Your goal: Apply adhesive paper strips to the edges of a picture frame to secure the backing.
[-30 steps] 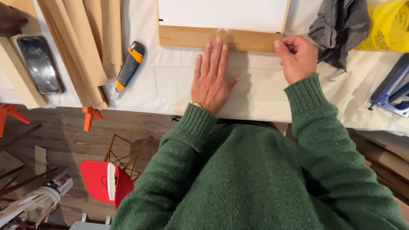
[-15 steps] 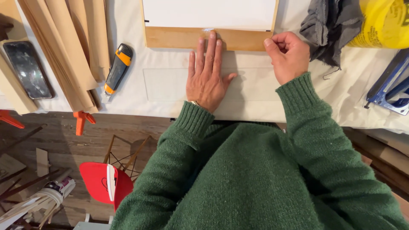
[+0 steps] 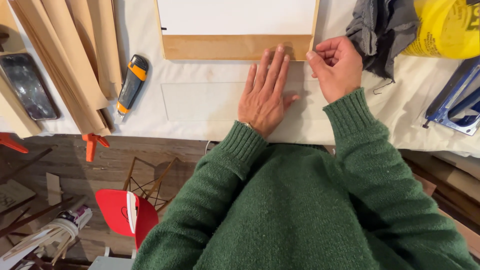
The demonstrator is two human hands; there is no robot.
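My left hand [image 3: 264, 97] lies flat, palm down and fingers spread, on a clear rectangular sheet [image 3: 200, 102] that rests on the white cloth. Its fingertips reach the lower edge of a brown board [image 3: 220, 47] with a white sheet [image 3: 235, 15] on top. My right hand [image 3: 336, 65] is curled at the board's lower right corner. The thumb rests on that corner and the fingers fold beside it, as if pinching it. Green sweater sleeves cover both arms.
A yellow and black utility knife [image 3: 131, 82] lies left of the clear sheet, next to strips of brown paper [image 3: 75, 60]. A phone [image 3: 27, 92] is at far left. A grey rag [image 3: 380, 27], a yellow container [image 3: 445, 27] and a blue tool [image 3: 457, 102] are at right. The table edge runs below my hands.
The view has shifted a little, so the table's things sit differently in the picture. Both hands stay where they were against the board and the clear sheet.
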